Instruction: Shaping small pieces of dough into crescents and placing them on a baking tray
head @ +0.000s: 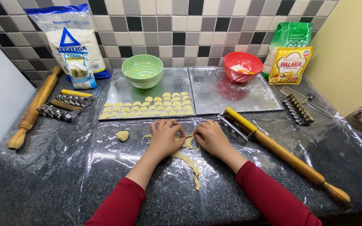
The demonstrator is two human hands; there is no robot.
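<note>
Checkered grey, black and white tiles backed a dark stone table spread with clear plastic sheet (105, 167). On the sheet lay a thin, ragged strip of rolled dough (188, 161), and both hands worked its upper end: the left hand (164, 138) and the right hand (211, 136) were curled down, fingertips pinching a small piece of dough between them. The step looked like shaping single pieces from the sheet. Just beyond, a metal tray (122, 93) held rows of finished pieces (149, 108); placing another called for a short reach forward. A dough lump (122, 135) sat to the left, a rolling pin (288, 157) to the right.
</note>
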